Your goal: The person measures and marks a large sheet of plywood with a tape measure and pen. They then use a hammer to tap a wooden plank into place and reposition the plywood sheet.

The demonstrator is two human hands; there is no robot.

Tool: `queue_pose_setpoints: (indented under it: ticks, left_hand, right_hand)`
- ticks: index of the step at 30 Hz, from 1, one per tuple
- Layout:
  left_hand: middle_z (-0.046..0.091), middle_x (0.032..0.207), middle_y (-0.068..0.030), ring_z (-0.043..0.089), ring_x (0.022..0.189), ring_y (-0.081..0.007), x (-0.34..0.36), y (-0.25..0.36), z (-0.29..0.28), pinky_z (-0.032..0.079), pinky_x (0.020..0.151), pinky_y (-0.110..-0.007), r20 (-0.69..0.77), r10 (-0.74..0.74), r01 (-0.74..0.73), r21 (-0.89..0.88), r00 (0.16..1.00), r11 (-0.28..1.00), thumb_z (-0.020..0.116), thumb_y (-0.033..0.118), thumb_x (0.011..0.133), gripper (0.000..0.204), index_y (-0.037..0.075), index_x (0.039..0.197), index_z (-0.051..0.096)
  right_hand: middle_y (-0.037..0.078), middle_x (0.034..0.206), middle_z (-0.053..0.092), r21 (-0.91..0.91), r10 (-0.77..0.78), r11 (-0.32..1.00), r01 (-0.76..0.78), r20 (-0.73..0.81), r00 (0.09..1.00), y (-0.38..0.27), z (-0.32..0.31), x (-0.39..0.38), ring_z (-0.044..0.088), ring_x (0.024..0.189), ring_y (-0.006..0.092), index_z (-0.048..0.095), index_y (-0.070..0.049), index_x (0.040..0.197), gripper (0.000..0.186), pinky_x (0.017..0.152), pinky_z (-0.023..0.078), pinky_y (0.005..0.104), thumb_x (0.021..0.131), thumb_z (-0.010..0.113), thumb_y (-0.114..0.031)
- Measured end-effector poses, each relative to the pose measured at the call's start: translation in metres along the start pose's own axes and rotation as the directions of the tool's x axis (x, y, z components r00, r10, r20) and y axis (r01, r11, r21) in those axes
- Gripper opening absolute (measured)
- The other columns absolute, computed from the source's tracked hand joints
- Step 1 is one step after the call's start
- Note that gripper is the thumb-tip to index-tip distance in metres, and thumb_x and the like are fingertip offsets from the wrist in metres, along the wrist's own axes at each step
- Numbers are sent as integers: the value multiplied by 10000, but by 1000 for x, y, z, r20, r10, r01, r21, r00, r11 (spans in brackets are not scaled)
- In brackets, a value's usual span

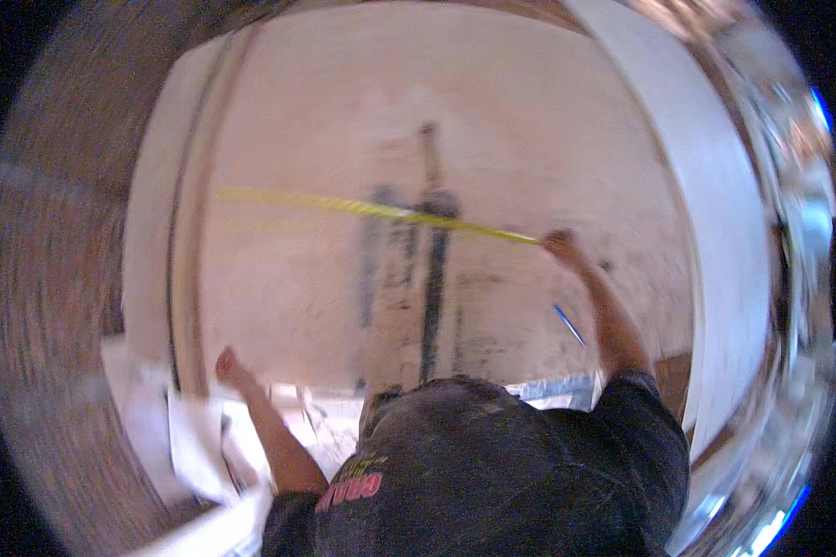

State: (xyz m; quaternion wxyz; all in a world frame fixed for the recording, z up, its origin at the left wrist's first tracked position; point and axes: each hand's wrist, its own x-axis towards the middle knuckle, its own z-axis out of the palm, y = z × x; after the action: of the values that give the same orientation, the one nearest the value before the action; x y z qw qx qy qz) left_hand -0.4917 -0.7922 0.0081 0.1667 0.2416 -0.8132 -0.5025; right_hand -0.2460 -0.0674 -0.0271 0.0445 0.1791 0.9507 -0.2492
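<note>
Right grip (561,245), three o'clock, pinches yellow measuring tape (492,232) at end, apparently for span toward ten o'clock; left grip (233,368), eight o'clock: blurred, can't tell closure.

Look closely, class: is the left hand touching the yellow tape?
No, the left hand is clearly apart from the tape, which runs to the right hand.

Shirt print only; rest too blurred to read.
From where I stand: dark shirt (502,473) carries bold pink-red lettering (351,490), partly showing, with smaller yellowish print above it. Yellow tape (488,229): any markings lost in blur. Pale board (548,102): dark streaks and smudges, can't make out characters.
</note>
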Motion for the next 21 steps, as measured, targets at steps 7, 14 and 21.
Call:
queue_pose_setpoints:
  ticks: [7,14,21]
  left_hand:
    - [578,872,-165,561,802,-271,-28,-59,-72,466,727,-417,-463,-68,274,394,884,877,714,400,746,538,-38,1018,559]
    - [593,1032,-153,539,1005,-297,-32,-23,-46,462,775,-429,-85,-701,688,-140,708,712,738,515,679,706,31,1145,523]
    - [520,1244,-121,547,1075,-285,3,-101,-98,535,740,-469,817,-379,900,-405,435,160,494,394,901,425,127,1231,483]
  right_hand:
    - [-37,609,512,136,93,986,-97,31,995,2,-32,38,440,592,70,644,-7,759,170,526,380,268,806,646,-171]
    - [136,785,636,-26,47,999,-47,21,999,-5,-46,78,595,733,295,657,-44,827,277,662,446,426,860,554,-299]
    - [174,836,635,-21,16,1000,-17,-32,999,-52,-49,133,591,802,294,654,-18,864,340,728,460,403,820,594,-350]
